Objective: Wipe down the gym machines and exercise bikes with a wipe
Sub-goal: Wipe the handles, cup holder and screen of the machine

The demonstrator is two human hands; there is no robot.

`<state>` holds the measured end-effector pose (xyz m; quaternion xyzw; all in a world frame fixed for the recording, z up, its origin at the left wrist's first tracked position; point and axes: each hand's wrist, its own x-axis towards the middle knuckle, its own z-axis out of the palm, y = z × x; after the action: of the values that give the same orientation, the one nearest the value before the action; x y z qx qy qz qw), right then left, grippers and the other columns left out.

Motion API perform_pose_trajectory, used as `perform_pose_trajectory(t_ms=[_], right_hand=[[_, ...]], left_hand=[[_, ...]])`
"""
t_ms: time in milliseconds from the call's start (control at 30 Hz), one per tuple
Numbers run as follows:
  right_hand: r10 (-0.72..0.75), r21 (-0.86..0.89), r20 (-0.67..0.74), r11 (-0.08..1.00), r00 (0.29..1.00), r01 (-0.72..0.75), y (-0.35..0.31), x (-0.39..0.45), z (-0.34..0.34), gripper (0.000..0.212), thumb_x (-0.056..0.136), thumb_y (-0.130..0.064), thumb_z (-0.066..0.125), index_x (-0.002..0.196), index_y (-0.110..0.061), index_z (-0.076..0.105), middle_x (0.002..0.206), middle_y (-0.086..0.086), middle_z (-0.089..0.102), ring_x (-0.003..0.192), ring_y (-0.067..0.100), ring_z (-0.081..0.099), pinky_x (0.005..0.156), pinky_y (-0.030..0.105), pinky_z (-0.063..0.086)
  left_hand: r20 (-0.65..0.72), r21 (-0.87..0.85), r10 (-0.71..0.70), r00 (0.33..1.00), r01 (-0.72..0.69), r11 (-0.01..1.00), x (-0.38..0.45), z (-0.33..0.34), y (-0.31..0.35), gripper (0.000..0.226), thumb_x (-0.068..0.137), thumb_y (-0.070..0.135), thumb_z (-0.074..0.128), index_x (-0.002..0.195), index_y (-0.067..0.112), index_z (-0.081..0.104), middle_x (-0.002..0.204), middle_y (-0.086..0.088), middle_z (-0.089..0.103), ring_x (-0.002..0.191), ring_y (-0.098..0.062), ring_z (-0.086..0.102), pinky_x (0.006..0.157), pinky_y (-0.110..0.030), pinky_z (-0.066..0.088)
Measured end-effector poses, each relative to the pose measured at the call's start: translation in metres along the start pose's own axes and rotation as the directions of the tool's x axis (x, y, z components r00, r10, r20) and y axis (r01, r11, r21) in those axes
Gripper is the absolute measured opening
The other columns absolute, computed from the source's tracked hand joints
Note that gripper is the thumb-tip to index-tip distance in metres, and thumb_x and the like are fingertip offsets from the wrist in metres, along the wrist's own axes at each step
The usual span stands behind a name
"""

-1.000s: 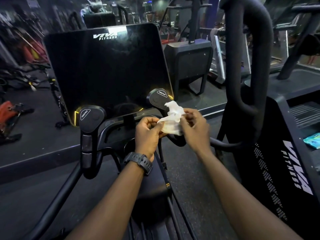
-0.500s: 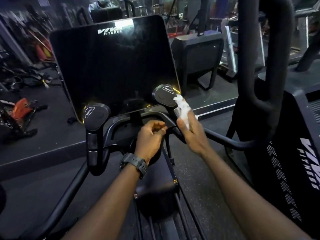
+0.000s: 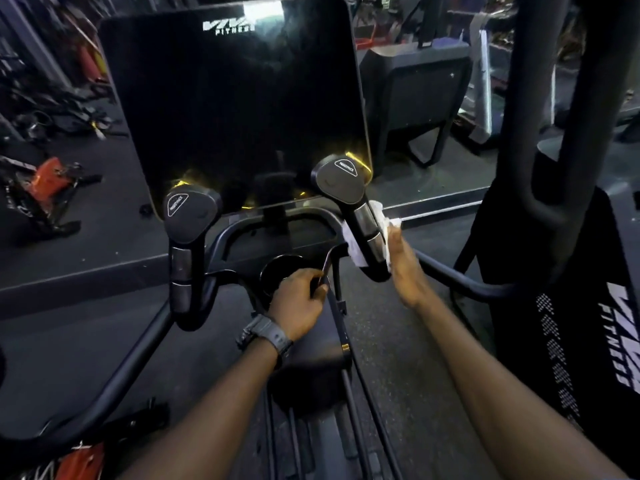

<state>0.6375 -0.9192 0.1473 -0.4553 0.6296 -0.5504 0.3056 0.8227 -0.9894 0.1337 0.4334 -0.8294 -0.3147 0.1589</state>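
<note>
Machine: we stand at a black exercise machine whose dark console screen (image 3: 235,109) fills the upper centre of the frame; two upright handgrips rise in front of its lower edge.
Wipe: our white wipe (image 3: 381,233) sits right of centre, wrapped around the right handgrip (image 3: 363,233); white shows on both flanks of the grip, below its flat paddle-shaped cap.
Right hand: our right hand (image 3: 407,268) lies against the outer, right-hand flank of that grip, fingers (image 3: 394,237) stretched out nearly straight and pressing the wipe to it. We see no curl around the grip from this angle; whether the thumb wraps behind is hidden.
Left hand: our left hand (image 3: 298,299), lower centre and wearing a wristwatch (image 3: 266,336), has its fingers clenched around a thin dark bar (image 3: 327,268) of the frame, beside a round black cup holder (image 3: 277,275). We judge it is steadying us.
Key relation: the grip's long axis runs from upper left to lower right, tilted a little off vertical, and the wipe lies directly under our right fingers, between them and the grip. The right hand is the nearer one.
Next move, as we judge it: slide the wipe along that axis, then reach the untouched left handgrip (image 3: 183,265) at left of centre.
</note>
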Motion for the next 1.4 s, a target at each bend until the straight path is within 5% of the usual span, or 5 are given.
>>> perform_pose_trajectory(t_ms=[167,367,733,1133,1400], right_hand=[[0.151,-0.097,0.008,0.984,0.988,-0.15,0.038,-0.033,-0.004,0.1,0.056,-0.104,0.018,0.106,-0.027,0.059,0.104,-0.005,0.063,0.093,-0.006,0.056,0.082,0.009,0.04],[0.324,0.484,0.282,0.764,0.903,-0.426,0.028,0.022,-0.011,0.113,0.064,-0.097,0.029,0.115,-0.006,0.071,0.118,0.037,0.05,0.096,0.048,0.05,0.09,0.053,0.041],[0.547,0.976,0.163,-0.208,0.821,-0.055,0.039,0.006,0.031,0.108,0.072,-0.075,0.062,0.139,0.006,0.041,0.135,0.032,0.05,0.119,0.041,0.058,0.069,0.043,0.061],[0.248,0.434,-0.397,0.899,0.884,-0.057,-0.001,-0.048,0.056,0.088,0.073,-0.091,0.027,0.132,-0.03,0.052,0.13,0.01,0.058,0.126,0.022,0.052,0.116,0.043,0.032],[-0.157,-0.069,-0.12,0.986,0.98,0.15,-0.089,0.025,0.024,0.093,0.074,-0.092,0.018,0.134,-0.03,0.053,0.128,-0.01,0.061,0.12,0.006,0.054,0.1,0.034,0.042]], left_hand=[[0.027,0.025,0.019,0.999,-0.02,0.999,-0.002,0.0,-0.013,0.033,0.095,0.019,0.061,0.127,0.013,0.064,0.136,-0.003,0.062,0.125,-0.022,0.057,0.107,-0.03,0.043],[0.014,0.058,0.046,0.999,-0.047,0.997,-0.006,0.006,-0.012,0.031,0.096,0.024,0.06,0.127,0.019,0.065,0.15,0.006,0.048,0.132,-0.017,0.052,0.105,-0.028,0.04],[0.036,0.093,0.04,0.999,-0.043,0.995,-0.01,0.003,-0.009,0.035,0.098,0.027,0.056,0.132,0.022,0.062,0.155,0.011,0.04,0.136,-0.017,0.048,0.108,-0.031,0.042],[0.084,0.11,0.07,0.994,-0.079,0.991,-0.012,0.002,-0.013,0.039,0.1,0.026,0.053,0.138,0.024,0.055,0.157,0.011,0.035,0.136,-0.016,0.047,0.107,-0.031,0.04],[0.036,0.086,0.065,0.997,-0.067,0.994,-0.013,0.001,-0.012,0.036,0.099,0.025,0.055,0.134,0.023,0.06,0.153,0.011,0.043,0.133,-0.017,0.051,0.104,-0.027,0.04]])
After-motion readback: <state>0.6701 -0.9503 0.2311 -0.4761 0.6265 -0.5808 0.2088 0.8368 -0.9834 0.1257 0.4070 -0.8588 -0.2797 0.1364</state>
